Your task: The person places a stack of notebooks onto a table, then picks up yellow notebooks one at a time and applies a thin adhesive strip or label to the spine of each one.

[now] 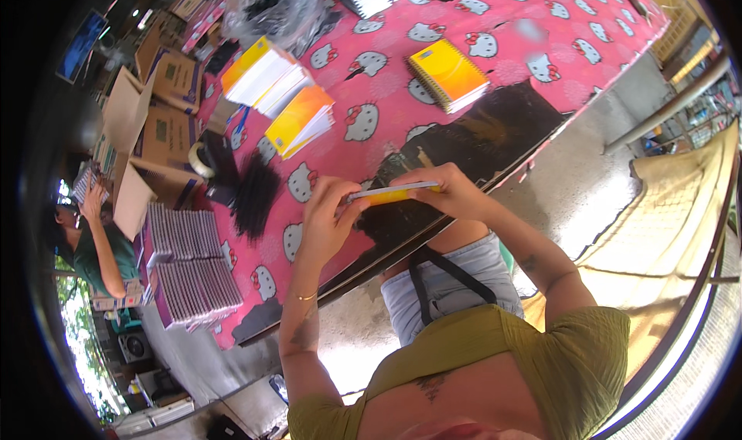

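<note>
Between my two hands, over the near edge of the table, a thin stack of paper with a yellow cover (393, 196) is held edge-on. My left hand (332, 208) grips its left end, fingers closed round it. At the other end my right hand (444, 189) pinches it with closed fingers. Beyond them lies a spiral-bound yellow notebook (448, 73). To the left sit stacks of yellow-covered paper blocks (300, 119), partly fanned. A bundle of thin black strands (256, 192), maybe binding combs, lies nearer the left edge.
A pink patterned cloth (362, 123) covers the table, torn to a dark surface at the near edge. Tall notebook stacks (193, 266), a tape roll (201, 160) and open cardboard boxes (170, 138) stand left. Another person (97, 247) holds something there. A clear plastic bag (274, 15) lies far back.
</note>
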The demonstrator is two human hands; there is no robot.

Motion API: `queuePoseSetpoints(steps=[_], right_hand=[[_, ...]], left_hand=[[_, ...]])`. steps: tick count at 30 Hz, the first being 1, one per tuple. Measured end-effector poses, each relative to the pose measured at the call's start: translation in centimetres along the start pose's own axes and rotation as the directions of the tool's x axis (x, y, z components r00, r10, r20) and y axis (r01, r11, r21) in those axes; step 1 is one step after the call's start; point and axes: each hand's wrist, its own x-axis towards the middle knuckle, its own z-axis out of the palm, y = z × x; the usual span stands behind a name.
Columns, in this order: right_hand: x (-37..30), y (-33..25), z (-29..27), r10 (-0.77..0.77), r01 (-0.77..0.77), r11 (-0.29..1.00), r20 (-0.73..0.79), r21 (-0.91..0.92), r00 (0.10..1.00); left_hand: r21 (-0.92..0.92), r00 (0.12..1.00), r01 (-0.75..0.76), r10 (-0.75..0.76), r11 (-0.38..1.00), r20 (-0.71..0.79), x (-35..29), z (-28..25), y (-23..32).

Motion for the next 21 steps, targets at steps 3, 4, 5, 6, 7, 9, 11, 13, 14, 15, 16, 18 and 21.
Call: queuePoseSetpoints(steps=[3, 4, 5, 6, 7, 9, 11, 13, 14, 15, 16, 18, 21], right_hand=[[-0.5, -0.4, 0.4, -0.033, 0.032, 0.999, -0.056, -0.022, 0.998], [-0.6, -0.6, 0.7, -0.040, 0.038, 0.999, -0.073, -0.031, 0.996], [-0.8, -0.7, 0.9, -0.049, 0.045, 0.998, -0.092, -0.040, 0.995], [-0.9, -0.8, 1.0, -0.043, 0.040, 0.999, -0.122, -0.029, 0.992], [-1.2, -1.1, 0.9, 0.012, -0.014, 1.000, -0.145, -0.008, 0.989], [-1.1, -2.4, 1.2, 0.109, -0.101, 0.993, -0.170, 0.055, 0.979], [-1.2, -2.4, 1.3, 0.134, -0.118, 0.989, -0.201, 0.087, 0.970], [-0.7, -2.4, 1.1, 0.102, -0.092, 0.993, -0.163, 0.069, 0.981], [-0.8, -2.3, 1.1, 0.076, -0.072, 0.997, -0.109, 0.039, 0.991], [-1.0, -2.3, 1.2, 0.054, -0.053, 0.998, -0.054, 0.015, 0.997], [-0.9, -2.4, 1.5, -0.004, 0.009, 0.998, -0.091, 0.056, 0.996], [-1.1, -2.7, 1.1, 0.061, -0.051, 0.994, -0.113, 0.094, 0.992], [-1.0, -2.6, -0.2, 0.082, -0.075, 0.991, -0.070, 0.108, 0.994]], left_hand=[[0.197, 0.997, -0.069, 0.076, 0.978, -0.030, 0.1, 0.0, 0.3], [0.337, 0.990, -0.110, 0.132, 0.935, -0.043, 0.0, 0.2, 0.4], [0.470, 0.981, -0.145, 0.189, 0.870, -0.047, 0.1, 0.3, 0.5], [0.565, 0.977, -0.096, 0.185, 0.819, -0.102, 0.2, 1.2, 0.7], [0.650, 0.970, -0.039, 0.185, 0.759, -0.158, 0.3, 2.7, 1.2], [0.753, 0.969, 0.026, 0.169, 0.658, -0.180, -0.9, 4.6, 1.7], [0.790, 0.985, 0.007, 0.132, 0.613, -0.112, -4.2, 7.5, -0.4], [0.759, 0.972, 0.017, 0.168, 0.651, -0.166, -4.9, 7.9, -0.8], [0.760, 0.958, 0.052, 0.182, 0.648, -0.221, -3.6, 6.6, 0.0], [0.759, 0.943, 0.087, 0.192, 0.645, -0.271, -2.2, 5.5, 1.1], [0.807, 0.962, 0.177, 0.073, 0.564, -0.262, -1.2, 4.8, 2.0], [0.813, 0.962, -0.004, 0.224, 0.582, -0.156, -3.7, 7.0, 1.0], [0.775, 0.934, -0.089, 0.321, 0.626, -0.153, -4.5, 8.5, 1.4]])
